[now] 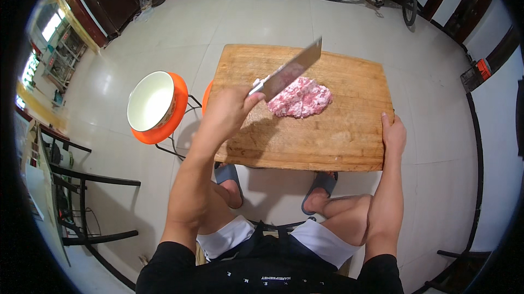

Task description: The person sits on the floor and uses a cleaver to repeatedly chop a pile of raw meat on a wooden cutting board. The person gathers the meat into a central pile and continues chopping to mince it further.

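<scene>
Pink, white-flecked meat (pixel 301 99) is heaped mid-frame; a knife (pixel 293 69) is gripped by the left hand (pixel 228 109), a board (pixel 349 135) by the right hand (pixel 394 134).

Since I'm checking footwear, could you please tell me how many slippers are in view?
2: left slipper and right slipper, both worn, at the near edge of the board, which may hide others.

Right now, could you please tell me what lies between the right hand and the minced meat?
In the head view, only the wooden surface of the cutting board lies between the right hand and the minced meat.
</scene>
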The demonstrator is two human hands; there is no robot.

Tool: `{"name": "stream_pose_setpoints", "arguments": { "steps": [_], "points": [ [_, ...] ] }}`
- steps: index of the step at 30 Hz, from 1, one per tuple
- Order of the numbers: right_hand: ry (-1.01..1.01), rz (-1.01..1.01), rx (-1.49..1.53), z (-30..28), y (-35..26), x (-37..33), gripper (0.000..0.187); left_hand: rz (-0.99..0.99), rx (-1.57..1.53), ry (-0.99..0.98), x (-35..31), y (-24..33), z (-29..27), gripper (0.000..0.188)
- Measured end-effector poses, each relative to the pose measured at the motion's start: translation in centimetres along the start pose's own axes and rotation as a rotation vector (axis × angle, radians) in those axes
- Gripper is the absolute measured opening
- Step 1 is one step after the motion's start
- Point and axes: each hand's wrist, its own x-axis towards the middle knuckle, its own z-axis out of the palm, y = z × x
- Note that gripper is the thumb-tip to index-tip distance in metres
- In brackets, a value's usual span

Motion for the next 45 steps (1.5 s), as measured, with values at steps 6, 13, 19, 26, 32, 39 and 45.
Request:
{"name": "stream_pose_setpoints", "arguments": {
  "steps": [6, 13, 19, 26, 32, 39, 45],
  "points": [
    [0.053, -0.018, -0.028, 0.2, 0.2, -0.4, 0.055, -0.017, 0.166, -0.038, -0.3, 0.9, 0.3, 0.043],
    [0.017, -0.008, -0.025, -0.3, -0.5, -0.4, 0.056, 0.016, 0.196, 0.007, 0.2, -0.5, 1.5, 0.043],
    [0.013, 0.009, -0.047, -0.3, -0.4, -0.6, 0.057, -0.047, 0.064, -0.017, -0.4, 1.4, 0.4, 0.043],
    [0.009, 0.0, -0.038, 0.2, -0.1, -0.2, 0.057, 0.043, 0.213, -0.076, -0.3, 1.3, 2.2, 0.044],
    [0.015, -0.022, -0.055, -0.1, 0.1, -0.3, 0.056, 0.007, -0.006, -0.019, -0.8, 2.2, 0.0, 0.042],
    [0.088, -0.053, -0.065, 0.6, 0.3, -0.3, 0.054, 0.004, 0.268, -0.075, -0.4, 1.2, 1.7, 0.042],
    [-0.009, 0.001, -0.015, -0.6, -0.7, -0.6, 0.055, -0.001, -0.095, 0.006, -0.4, 0.7, 0.3, 0.035]
  ]
}}
